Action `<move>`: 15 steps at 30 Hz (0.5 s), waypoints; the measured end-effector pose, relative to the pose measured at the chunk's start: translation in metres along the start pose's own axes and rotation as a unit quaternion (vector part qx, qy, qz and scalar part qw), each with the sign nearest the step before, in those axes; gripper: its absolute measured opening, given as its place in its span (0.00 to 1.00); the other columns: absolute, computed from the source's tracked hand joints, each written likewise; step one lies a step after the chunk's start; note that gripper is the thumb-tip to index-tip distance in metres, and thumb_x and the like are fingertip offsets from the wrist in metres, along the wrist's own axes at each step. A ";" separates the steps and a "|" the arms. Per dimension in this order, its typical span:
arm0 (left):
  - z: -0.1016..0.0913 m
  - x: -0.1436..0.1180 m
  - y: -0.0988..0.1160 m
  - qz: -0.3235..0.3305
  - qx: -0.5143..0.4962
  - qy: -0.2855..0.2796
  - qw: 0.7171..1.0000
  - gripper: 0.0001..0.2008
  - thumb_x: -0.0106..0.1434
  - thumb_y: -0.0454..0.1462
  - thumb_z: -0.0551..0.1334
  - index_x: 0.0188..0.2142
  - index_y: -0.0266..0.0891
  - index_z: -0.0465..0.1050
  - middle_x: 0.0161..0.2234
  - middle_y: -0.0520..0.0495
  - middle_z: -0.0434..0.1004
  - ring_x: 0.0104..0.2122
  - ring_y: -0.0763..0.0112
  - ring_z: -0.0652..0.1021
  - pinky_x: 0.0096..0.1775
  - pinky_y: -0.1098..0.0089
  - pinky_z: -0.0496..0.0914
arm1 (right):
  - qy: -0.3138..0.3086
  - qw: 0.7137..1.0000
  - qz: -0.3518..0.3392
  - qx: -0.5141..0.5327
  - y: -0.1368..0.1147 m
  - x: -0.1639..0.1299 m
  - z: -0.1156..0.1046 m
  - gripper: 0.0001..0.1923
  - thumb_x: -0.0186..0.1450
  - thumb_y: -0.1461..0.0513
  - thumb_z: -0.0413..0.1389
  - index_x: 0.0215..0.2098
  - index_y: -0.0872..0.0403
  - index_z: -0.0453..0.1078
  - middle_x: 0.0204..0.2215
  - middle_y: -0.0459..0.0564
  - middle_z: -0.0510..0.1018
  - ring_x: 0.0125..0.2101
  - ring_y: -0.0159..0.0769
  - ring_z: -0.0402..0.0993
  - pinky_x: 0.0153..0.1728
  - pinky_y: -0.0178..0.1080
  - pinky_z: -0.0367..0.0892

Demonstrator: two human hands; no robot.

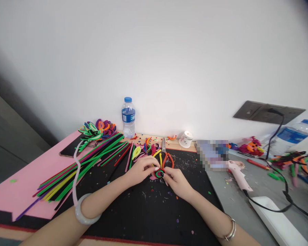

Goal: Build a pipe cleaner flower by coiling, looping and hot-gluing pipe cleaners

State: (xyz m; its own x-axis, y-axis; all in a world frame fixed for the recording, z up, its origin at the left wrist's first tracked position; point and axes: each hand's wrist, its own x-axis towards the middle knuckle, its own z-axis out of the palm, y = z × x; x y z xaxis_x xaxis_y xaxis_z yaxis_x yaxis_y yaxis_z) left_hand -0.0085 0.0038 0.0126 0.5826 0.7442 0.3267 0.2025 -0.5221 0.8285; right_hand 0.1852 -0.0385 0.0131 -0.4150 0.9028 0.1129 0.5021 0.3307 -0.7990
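Between my hands is a small coil of pipe cleaner (pixel 159 173) in green, red and black. My left hand (pixel 143 170) pinches its upper left side with thumb and fingertips. My right hand (pixel 179 181) has its fingers closed on the right side of the same coil. Just behind it lie scissors (pixel 168 160) with orange handles, blades toward the wall. Several cut and bent pipe cleaner pieces (pixel 136 152) in yellow, pink and other colours lie beyond my left hand. The black mat (pixel 149 215) under my hands carries scattered fuzz and scraps.
Long pipe cleaners (pixel 74 174) spread over a pink sheet (pixel 20 191) at left, near a phone (pixel 70 147) and looped bundles (pixel 92 131). A water bottle (pixel 128 118) and paper cup (pixel 185 139) stand by the wall. At right are a pink glue gun (pixel 238 176), black cable (pixel 286 188) and white box (pixel 278 218).
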 end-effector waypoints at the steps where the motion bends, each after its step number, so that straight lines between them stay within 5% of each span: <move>1: 0.000 0.000 0.000 -0.001 -0.002 -0.001 1.000 0.08 0.62 0.34 0.55 0.35 0.38 0.73 0.37 0.45 0.71 0.33 0.71 0.73 0.30 0.74 0.69 | 0.000 1.000 0.000 -0.001 0.000 0.000 0.000 0.14 0.65 0.64 0.46 0.21 0.54 0.56 0.16 0.40 0.64 0.18 0.26 0.59 0.23 0.29 0.54; 15: 0.000 0.000 -0.001 0.003 0.002 -0.003 1.000 0.07 0.61 0.33 0.56 0.35 0.37 0.73 0.36 0.46 0.71 0.32 0.72 0.73 0.31 0.75 0.68 | 0.000 1.000 0.002 0.000 -0.001 0.000 0.000 0.14 0.65 0.63 0.46 0.21 0.54 0.56 0.16 0.41 0.64 0.18 0.27 0.60 0.23 0.29 0.54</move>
State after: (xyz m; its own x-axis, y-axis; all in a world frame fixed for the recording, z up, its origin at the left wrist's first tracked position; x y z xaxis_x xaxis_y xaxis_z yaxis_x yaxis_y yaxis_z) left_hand -0.0088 0.0045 0.0122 0.5881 0.7391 0.3285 0.2023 -0.5277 0.8250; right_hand 0.1850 -0.0385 0.0138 -0.4138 0.9037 0.1098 0.5033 0.3276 -0.7996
